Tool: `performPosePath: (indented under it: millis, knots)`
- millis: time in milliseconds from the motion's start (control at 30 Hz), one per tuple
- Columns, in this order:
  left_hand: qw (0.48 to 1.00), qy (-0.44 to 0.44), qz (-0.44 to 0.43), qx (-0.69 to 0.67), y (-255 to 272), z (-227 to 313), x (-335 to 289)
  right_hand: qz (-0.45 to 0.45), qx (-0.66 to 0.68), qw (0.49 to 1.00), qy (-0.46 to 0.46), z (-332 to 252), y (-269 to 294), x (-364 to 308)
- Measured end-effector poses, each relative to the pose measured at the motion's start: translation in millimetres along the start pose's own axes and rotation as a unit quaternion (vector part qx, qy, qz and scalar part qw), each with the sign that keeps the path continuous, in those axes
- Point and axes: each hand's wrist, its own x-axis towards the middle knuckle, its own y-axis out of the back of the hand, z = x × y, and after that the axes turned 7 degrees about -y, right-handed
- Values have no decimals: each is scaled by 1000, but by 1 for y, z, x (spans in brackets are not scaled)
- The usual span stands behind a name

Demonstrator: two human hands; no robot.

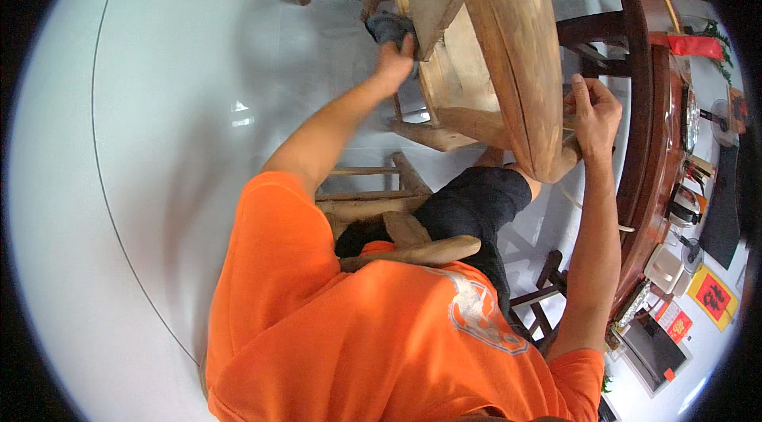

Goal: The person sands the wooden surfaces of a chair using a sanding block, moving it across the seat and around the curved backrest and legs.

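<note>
Pale glossy floor is spreading out on the left, while a red-brown wooden table is kinda hemming in the right arm. A tan, curved-slab wooden chair is sitting between, its far end running out of view. Left hand is clutching a crumpled dark-grey cloth at the chair's left edge; right hand is curling beside its right side, fingers half hiding, can't tell if it's gripping.
</note>
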Motion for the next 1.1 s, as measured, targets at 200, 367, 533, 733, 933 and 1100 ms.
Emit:
performPosePath:
  millis: [200,367,533,733,933,1100]
  knots:
    - [996,31,-78,39,-15,4,-92,-4,16,1000,1,-13,-5,-3]
    - [998,-4,-40,-49,-17,47,-105,18,-10,1000,-1,-12,3,-8]
    - [997,55,-38,48,-22,67,-64,19,-18,1000,7,3,9,-5]
    - [970,77,77,219,-20,5,-46,5,39,999,-9,-14,-10,-2]
    - [979,10,-192,-73,-8,27,-109,31,7,999,-20,10,10,-3]
    - [972,70,-208,-84,0,15,-131,13,18,1000,-14,-2,1,-3]
